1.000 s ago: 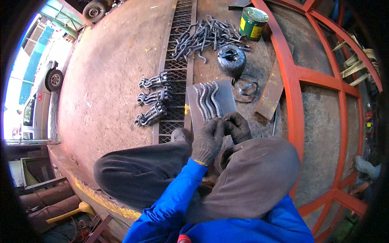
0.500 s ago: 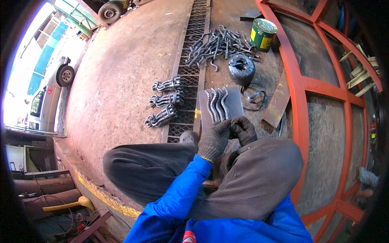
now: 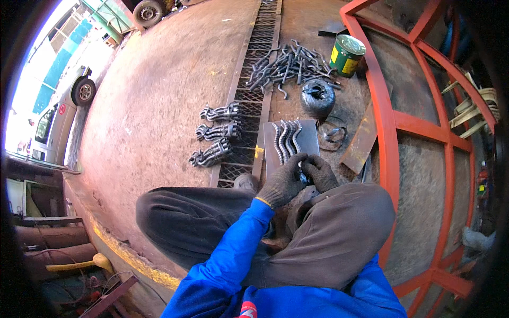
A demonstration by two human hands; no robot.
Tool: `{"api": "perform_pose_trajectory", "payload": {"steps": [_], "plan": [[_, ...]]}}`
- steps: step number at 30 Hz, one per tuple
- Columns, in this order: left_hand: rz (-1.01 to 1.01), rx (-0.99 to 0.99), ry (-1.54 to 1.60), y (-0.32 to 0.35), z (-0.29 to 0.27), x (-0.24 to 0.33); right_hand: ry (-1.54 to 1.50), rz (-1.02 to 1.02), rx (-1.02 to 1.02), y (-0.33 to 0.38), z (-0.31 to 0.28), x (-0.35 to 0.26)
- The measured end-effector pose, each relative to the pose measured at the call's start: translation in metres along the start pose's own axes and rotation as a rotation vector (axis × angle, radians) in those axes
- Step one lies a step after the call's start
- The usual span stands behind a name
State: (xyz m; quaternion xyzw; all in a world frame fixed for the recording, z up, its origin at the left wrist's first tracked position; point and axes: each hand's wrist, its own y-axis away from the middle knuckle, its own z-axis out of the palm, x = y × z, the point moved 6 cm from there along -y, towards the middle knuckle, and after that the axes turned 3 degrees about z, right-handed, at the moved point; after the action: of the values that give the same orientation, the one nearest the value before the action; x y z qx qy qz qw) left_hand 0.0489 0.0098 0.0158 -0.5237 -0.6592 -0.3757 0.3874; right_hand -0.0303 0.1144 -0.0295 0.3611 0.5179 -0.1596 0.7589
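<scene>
Both my hands are in dark knit gloves and meet over the near end of a flat grey metal plate [image 3: 271,143]. Fingers of my left hand [image 3: 282,183] close on a small dark, shiny piece [image 3: 304,177] whose kind I cannot make out. My right hand [image 3: 322,174] is closed against the piece's other side, its fingertips partly hidden. Several wavy ribbed metal rods [image 3: 288,139] lie side by side on the plate, their near ends behind my left hand. Just beyond the plate sits a roll of black plastic strip [image 3: 317,99].
Three tied bundles of bent rods [image 3: 214,131] rest left, by a floor grating [image 3: 249,95]. Farther off lie a pile of loose bent rods [image 3: 289,66] and a green can [image 3: 347,55]. An orange-red metal frame [image 3: 389,159] runs along the right, near a flat bar [image 3: 360,139].
My hands have drawn slightly nearer to me, and the dark shiny piece now shows between them. The view has shifted a little; the rods on the plate lie as before.
</scene>
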Motion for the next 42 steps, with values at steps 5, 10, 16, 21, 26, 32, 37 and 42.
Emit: {"api": "perform_pose_trajectory", "payload": {"steps": [5,10,16,21,26,32,37,42], "plan": [[0.047,0.224,0.024,0.010,0.006,-0.005,0.031,-0.040,-0.088,-0.009,-0.007,0.015],[0.134,0.403,-0.192,0.023,0.000,0.005,-0.067,-0.058,-0.112,-0.013,-0.012,0.024],[0.202,0.526,-0.195,0.041,-0.011,0.015,0.143,-0.147,0.082,-0.006,-0.009,0.020],[0.245,0.516,-0.232,0.049,-0.010,0.007,0.187,-0.156,0.235,0.002,-0.009,0.016],[0.286,0.528,-0.272,0.052,-0.008,0.009,0.363,-0.266,0.322,0.007,-0.007,0.009],[0.256,0.424,-0.444,0.056,0.001,0.019,0.533,-0.455,0.331,-0.012,-0.019,0.014],[0.182,0.471,-0.214,0.055,0.004,0.018,0.874,-0.650,0.141,-0.001,0.001,-0.051],[0.002,0.424,0.183,0.046,0.006,-0.003,0.945,-0.657,-0.208,-0.001,0.021,-0.084]]}}
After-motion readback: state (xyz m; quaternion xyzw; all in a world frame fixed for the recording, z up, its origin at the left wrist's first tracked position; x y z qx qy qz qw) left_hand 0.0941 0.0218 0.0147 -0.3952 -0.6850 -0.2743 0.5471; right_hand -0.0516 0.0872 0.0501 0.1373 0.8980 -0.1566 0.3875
